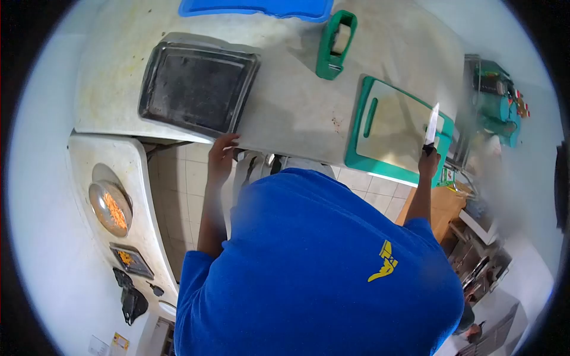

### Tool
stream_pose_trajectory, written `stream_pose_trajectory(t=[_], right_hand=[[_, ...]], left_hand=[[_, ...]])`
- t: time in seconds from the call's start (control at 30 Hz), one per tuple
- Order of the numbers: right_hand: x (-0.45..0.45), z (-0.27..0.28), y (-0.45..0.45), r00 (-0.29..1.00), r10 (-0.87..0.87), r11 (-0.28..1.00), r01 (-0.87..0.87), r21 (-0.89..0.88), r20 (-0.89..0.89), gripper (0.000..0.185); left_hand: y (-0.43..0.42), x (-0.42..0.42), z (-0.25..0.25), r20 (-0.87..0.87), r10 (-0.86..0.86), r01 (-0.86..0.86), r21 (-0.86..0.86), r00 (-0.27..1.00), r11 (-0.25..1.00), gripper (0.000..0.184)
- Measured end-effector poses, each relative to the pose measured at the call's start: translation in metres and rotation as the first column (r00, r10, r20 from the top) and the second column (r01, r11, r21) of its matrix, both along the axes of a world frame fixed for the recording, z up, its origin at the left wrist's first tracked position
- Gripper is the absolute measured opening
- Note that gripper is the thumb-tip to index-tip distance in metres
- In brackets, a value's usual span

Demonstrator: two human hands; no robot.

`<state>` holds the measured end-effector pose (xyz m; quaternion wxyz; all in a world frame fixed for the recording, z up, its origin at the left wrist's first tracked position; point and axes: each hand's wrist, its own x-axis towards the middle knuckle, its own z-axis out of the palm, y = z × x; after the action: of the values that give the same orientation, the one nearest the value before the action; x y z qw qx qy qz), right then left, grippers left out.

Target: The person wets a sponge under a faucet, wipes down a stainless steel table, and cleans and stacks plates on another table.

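My right hand [428,161] grips a kitchen knife [432,132] by its black handle. Its blade points away from me, over the right end of a white cutting board [392,118] with a green rim. At the counter's front edge is my left hand [222,155], fingers loosely spread and holding nothing that I can see. Just beyond it lies a dark metal baking tray [199,89], apart from the fingertips or barely near them.
A green tape dispenser [336,47] stands on the counter [291,101] behind the board, and a blue tray [255,7] lies at the far edge. On the left side table are a bowl of orange pieces [111,209] and a small tray [132,261]. Shelving with utensils [481,267] is at right.
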<state>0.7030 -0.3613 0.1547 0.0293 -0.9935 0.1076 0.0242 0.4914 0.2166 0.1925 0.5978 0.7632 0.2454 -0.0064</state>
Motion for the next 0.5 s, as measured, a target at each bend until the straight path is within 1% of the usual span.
stream_pose_trajectory(t=[0.03,0.07,0.1,0.13,0.17,0.23,0.27,0.37,0.4,0.43,0.47,0.5], right_hand=[[0.003,-0.006,-0.002,0.999,-0.05,0.999,0.05,-0.019,-0.006,0.035],[0.007,-0.009,-0.008,0.995,-0.103,0.994,0.103,-0.044,-0.009,0.034],[0.007,0.006,0.009,0.984,-0.158,0.975,0.142,-0.172,-0.085,0.034],[0.009,0.009,0.009,0.985,-0.139,0.974,0.117,-0.196,-0.101,0.034],[0.009,0.009,0.007,0.986,-0.114,0.974,0.087,-0.211,-0.12,0.035],[0.006,0.008,-0.005,0.994,0.053,0.989,-0.065,-0.135,-0.09,0.033],[0.008,0.007,-0.01,0.988,0.142,0.985,-0.148,-0.093,-0.068,0.032],[0.008,0.019,-0.013,0.931,0.365,0.928,-0.365,0.074,0.021,0.032],[0.018,0.006,-0.032,0.89,0.429,0.882,-0.449,0.14,0.153,0.029],[0.027,0.005,-0.036,0.894,0.372,0.915,-0.399,0.066,0.248,0.026],[0.041,0.002,-0.042,0.931,0.302,0.953,-0.285,-0.106,0.206,0.031],[0.061,-0.003,-0.057,0.911,0.389,0.909,-0.356,-0.215,0.135,0.041]], left_hand=[[0.001,-0.005,-0.005,0.01,0.028,-0.028,0.024,1.0,0.999,0.045],[0.003,-0.012,-0.01,0.014,0.079,-0.079,-0.027,0.997,0.997,0.044],[0.0,-0.022,-0.013,0.005,0.134,-0.133,-0.079,0.991,0.988,0.043],[-0.005,-0.023,-0.004,0.004,0.133,-0.133,-0.011,0.991,0.991,0.041],[-0.008,-0.029,-0.005,-0.009,0.138,-0.139,-0.049,0.99,0.989,0.04],[-0.009,-0.042,-0.009,-0.039,0.168,-0.171,-0.107,0.985,0.979,0.038],[-0.009,-0.047,-0.01,-0.081,0.154,-0.158,-0.043,0.985,0.987,0.036],[-0.006,-0.06,-0.016,-0.082,0.107,-0.108,-0.005,0.991,0.994,0.035],[-0.004,-0.062,-0.016,-0.06,0.105,-0.105,0.01,0.993,0.994,0.036],[-0.003,-0.065,-0.017,-0.081,0.113,-0.112,0.016,0.99,0.994,0.036],[-0.001,-0.068,-0.018,-0.101,0.129,-0.127,0.024,0.987,0.992,0.036],[0.002,-0.073,-0.02,-0.126,0.147,-0.144,0.033,0.981,0.989,0.037]])
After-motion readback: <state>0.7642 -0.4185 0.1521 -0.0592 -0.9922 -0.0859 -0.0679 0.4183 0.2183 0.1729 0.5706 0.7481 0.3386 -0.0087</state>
